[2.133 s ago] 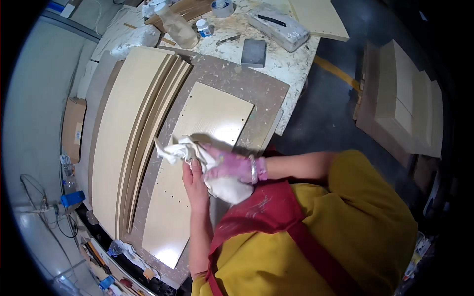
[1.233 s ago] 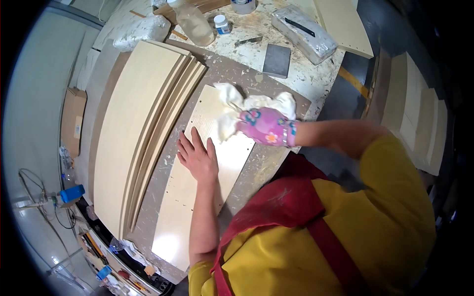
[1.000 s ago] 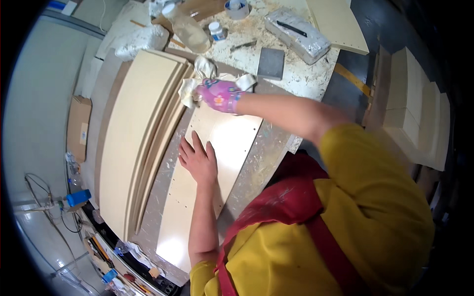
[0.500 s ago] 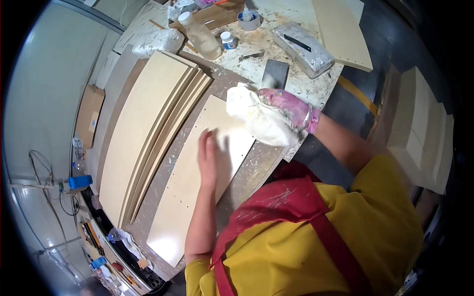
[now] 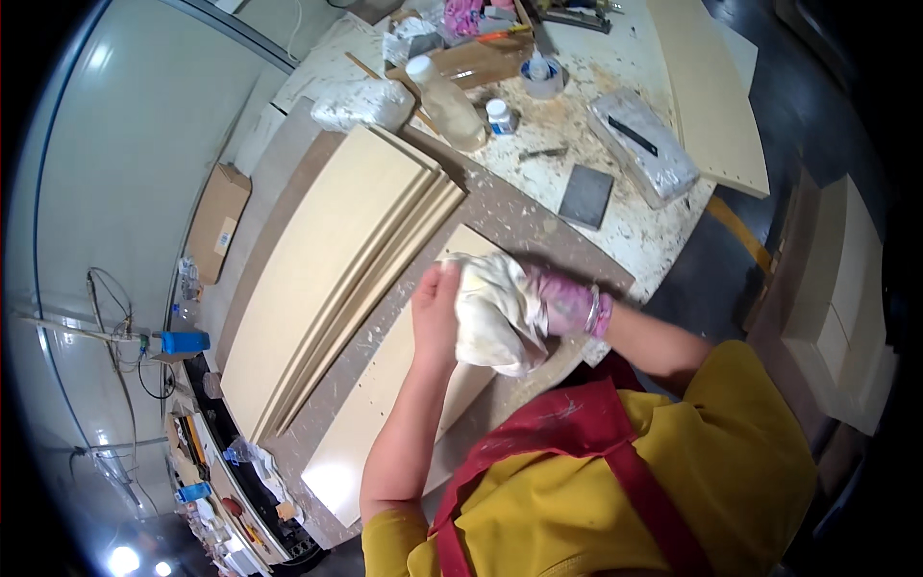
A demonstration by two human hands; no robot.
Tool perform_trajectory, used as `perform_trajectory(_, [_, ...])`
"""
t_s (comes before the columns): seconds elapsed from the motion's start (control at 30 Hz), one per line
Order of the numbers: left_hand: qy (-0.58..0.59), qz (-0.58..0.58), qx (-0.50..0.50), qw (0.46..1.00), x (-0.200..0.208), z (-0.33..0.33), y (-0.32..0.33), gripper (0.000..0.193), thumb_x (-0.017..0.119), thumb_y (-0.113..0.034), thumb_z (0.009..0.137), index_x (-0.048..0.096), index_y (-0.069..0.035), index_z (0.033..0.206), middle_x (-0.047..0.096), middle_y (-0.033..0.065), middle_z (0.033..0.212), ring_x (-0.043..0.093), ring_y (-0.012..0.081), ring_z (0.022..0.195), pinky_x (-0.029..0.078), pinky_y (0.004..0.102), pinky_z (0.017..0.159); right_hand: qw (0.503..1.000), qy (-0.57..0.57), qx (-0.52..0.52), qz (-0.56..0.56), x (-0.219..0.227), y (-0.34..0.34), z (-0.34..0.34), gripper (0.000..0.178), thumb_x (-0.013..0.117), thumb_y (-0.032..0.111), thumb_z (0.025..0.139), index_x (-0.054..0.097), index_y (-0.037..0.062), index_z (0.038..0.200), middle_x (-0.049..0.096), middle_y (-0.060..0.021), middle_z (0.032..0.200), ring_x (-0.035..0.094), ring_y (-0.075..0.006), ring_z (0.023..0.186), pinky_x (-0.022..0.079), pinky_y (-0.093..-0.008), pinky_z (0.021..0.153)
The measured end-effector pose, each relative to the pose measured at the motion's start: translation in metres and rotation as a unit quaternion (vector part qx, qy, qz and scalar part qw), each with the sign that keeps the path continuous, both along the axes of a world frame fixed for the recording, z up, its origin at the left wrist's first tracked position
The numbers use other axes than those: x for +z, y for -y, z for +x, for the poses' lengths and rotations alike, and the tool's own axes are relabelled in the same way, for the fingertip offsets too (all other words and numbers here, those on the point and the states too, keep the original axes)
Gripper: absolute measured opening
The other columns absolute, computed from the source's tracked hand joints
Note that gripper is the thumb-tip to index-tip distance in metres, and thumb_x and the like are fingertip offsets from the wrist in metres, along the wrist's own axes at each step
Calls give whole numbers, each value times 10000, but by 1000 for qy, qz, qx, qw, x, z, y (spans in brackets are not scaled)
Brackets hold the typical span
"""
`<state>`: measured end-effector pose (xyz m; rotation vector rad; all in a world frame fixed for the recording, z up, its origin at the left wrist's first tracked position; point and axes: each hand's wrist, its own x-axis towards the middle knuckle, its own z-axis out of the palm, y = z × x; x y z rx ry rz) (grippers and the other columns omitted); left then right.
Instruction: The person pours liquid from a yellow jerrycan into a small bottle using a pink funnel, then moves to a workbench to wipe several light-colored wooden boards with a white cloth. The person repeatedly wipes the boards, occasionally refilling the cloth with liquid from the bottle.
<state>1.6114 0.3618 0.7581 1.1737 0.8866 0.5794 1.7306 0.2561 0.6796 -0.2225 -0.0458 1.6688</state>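
Observation:
A crumpled white cloth (image 5: 495,322) is bunched between my two hands above a pale wooden board (image 5: 351,442). My right hand (image 5: 565,302), in a stained pink-purple glove, is closed on the cloth's right side. Bare, my left hand (image 5: 436,313) has its fingers curled against the cloth's left edge and appears to grip it; the fingertips are partly hidden. Small dark holes dot the board, which lies slantwise on the brownish bench top. Cloth and hands cover its upper part.
A stack of curved pale boards (image 5: 317,260) lies left of the board. Beyond are a grey flat block (image 5: 586,196), a clear bottle (image 5: 447,104), a small white jar (image 5: 500,116), a tape roll (image 5: 542,77) and a wrapped slab (image 5: 642,149) bearing a black knife (image 5: 633,136).
My right hand has brought the cloth nearer and down, away from the grey block. My left hand has risen off the board to the cloth. The whole view has shifted.

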Motion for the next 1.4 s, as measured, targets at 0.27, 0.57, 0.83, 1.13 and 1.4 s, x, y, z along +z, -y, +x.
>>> perform_trajectory(0.27, [-65, 237, -110, 963, 14, 115, -119, 563, 645, -204, 864, 370, 20, 1301, 505, 155, 1219, 553, 211, 1030, 481, 311, 824, 986, 15, -119, -113, -52, 20, 68, 284, 558, 133, 853, 602, -24, 1085, 642, -108, 1081, 612, -208, 1011, 467, -336, 936])
perform_trajectory(0.57, [-39, 284, 23, 958, -78, 221, -177, 923, 821, -195, 650, 263, 31, 1349, 495, 213, 1237, 508, 311, 1122, 400, 370, 958, 978, -121, -144, -86, -9, 28, 93, 529, 472, 299, 904, 399, 42, 1361, 475, -175, 1342, 483, -341, 1209, 352, -480, 1054])
perform_trajectory(0.83, [58, 299, -25, 952, 0, 161, -114, 638, 764, -218, 684, 437, 8, 1183, 565, 187, 1086, 563, 301, 1031, 439, 366, 896, 937, 163, -301, -67, 3, 33, 127, 467, 420, 261, 935, 411, -10, 1315, 485, -203, 1306, 506, -314, 1173, 385, -451, 1026])
perform_trajectory(1.13, [-256, 585, -226, 735, 20, 0, -44, 605, 709, -219, 640, 498, -86, 1192, 590, 147, 999, 549, 342, 921, 441, 427, 796, 878, 392, -268, 71, 48, 6, 77, 409, 367, 137, 951, 384, -75, 1301, 507, -174, 1258, 525, -221, 1128, 422, -352, 975])
perform_trajectory(1.4, [-373, 576, -261, 679, 8, -59, -21, 541, 676, -206, 701, 487, -119, 1200, 560, 142, 922, 599, 304, 780, 501, 426, 612, 961, 225, -157, -40, 32, -4, 11, 443, 376, 173, 985, 311, 3, 1388, 463, -141, 1327, 484, -238, 1204, 393, -377, 1019])
